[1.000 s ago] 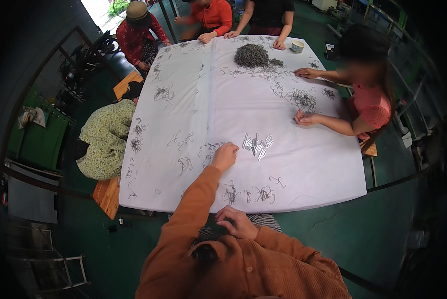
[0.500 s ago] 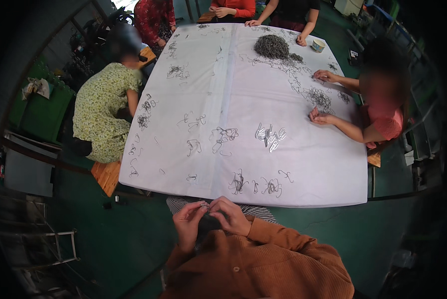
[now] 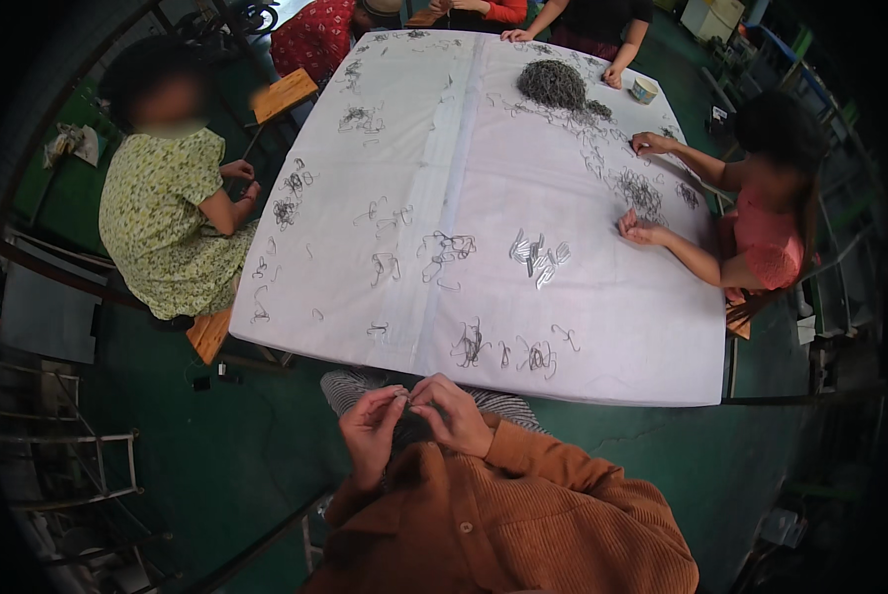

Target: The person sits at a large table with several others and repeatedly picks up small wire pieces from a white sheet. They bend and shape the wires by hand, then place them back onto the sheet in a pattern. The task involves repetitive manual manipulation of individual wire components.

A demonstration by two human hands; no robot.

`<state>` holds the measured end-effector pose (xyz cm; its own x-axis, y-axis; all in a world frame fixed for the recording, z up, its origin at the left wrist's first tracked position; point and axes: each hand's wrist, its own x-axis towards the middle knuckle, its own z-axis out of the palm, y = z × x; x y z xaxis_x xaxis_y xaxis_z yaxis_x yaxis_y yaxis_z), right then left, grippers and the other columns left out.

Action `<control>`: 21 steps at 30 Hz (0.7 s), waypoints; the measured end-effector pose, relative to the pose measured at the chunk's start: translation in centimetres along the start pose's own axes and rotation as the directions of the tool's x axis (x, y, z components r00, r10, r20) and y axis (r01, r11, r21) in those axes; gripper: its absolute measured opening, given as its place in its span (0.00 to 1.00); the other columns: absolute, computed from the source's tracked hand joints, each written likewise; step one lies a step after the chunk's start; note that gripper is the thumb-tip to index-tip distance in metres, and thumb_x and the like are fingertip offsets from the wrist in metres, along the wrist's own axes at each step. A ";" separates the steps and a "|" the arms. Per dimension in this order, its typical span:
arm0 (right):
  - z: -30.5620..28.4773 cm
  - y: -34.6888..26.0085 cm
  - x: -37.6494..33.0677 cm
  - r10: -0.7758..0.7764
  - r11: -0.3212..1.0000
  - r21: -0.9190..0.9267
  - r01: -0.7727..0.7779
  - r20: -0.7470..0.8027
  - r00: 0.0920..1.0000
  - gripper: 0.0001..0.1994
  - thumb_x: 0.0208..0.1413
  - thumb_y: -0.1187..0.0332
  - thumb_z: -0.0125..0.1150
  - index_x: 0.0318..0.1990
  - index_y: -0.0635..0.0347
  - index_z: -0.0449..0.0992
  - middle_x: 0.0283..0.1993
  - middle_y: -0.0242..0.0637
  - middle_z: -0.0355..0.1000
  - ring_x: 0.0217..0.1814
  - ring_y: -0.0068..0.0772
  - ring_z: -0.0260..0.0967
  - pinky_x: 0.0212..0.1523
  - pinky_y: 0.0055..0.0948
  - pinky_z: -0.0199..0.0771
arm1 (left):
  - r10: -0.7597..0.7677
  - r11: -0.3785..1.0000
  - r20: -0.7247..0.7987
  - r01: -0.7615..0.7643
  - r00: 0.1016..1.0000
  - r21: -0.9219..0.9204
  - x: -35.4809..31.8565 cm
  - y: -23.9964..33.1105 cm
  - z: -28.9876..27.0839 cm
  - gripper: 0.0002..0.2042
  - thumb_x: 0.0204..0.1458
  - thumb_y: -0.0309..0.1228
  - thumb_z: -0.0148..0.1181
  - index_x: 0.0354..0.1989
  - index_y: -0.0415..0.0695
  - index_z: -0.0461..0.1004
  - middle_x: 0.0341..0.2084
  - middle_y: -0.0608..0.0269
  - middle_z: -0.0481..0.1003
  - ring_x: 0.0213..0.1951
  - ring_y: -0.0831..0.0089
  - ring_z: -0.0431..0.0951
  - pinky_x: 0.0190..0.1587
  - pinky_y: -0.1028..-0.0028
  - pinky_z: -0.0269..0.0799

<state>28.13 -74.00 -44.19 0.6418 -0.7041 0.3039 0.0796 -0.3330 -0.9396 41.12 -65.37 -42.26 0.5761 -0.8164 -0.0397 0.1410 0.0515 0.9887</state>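
Observation:
Just off the near edge of the white-covered table (image 3: pixel 612 351), both my hands are raised close together above my lap. My left hand (image 3: pixel 371 428) pinches with thumb and forefinger. Beside it my right hand (image 3: pixel 452 416) is closed in a similar pinch, the fingertips almost meeting. Whatever they grip is tiny and cannot be made out. On the table in front lie small heaps of bent dark wire hooks (image 3: pixel 469 345), with another cluster of hooks (image 3: pixel 536 357) to the right. Farther in is a group of shiny flat metal pieces (image 3: pixel 539 259).
A big dark pile of wire pieces (image 3: pixel 552 83) sits at the far right, near a paper cup (image 3: pixel 644 91). Co-workers sit around the table; one at the right has both hands over loose hooks (image 3: pixel 639 193). Wooden benches (image 3: pixel 284 95) stand at the left.
My hands stay pinched together, nearly in place. The person in the yellow-green patterned clothes has straightened up away from the table at left. The person in red at the far side bends lower.

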 end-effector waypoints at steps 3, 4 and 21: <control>-0.1 -0.1 -0.1 -0.002 1.000 -0.005 0.002 0.002 1.000 0.06 0.51 0.79 0.60 0.35 0.63 0.71 0.40 0.41 0.70 0.41 0.42 0.71 0.42 0.31 0.72 | 0.002 1.000 0.001 -0.002 1.000 0.008 -0.4 0.2 0.1 0.08 0.53 0.16 0.60 0.41 0.32 0.75 0.37 0.55 0.79 0.39 0.76 0.79 0.44 0.79 0.76; -0.1 -0.1 -0.2 0.001 1.000 -0.007 -0.001 0.004 1.000 0.06 0.50 0.80 0.61 0.35 0.63 0.71 0.40 0.41 0.70 0.41 0.41 0.71 0.42 0.30 0.72 | 0.000 1.000 -0.001 0.000 1.000 0.015 -0.6 0.3 0.2 0.08 0.53 0.16 0.60 0.41 0.32 0.75 0.37 0.55 0.79 0.39 0.76 0.79 0.44 0.79 0.76; -3.7 1.0 0.5 0.100 0.988 -0.129 -0.089 0.081 0.992 0.11 0.53 0.74 0.62 0.44 0.63 0.73 0.46 0.43 0.71 0.50 0.46 0.69 0.51 0.34 0.69 | 0.147 0.920 0.112 -0.177 0.983 0.348 -1.7 -0.2 0.0 0.07 0.55 0.13 0.55 0.40 0.32 0.74 0.38 0.55 0.78 0.43 0.73 0.78 0.48 0.76 0.74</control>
<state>25.73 -77.00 -44.42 0.7065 -0.6803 0.1950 -0.0766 -0.3474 -0.9346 40.11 -63.94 -42.41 0.4963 -0.8595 0.1222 -0.2527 -0.0084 0.9675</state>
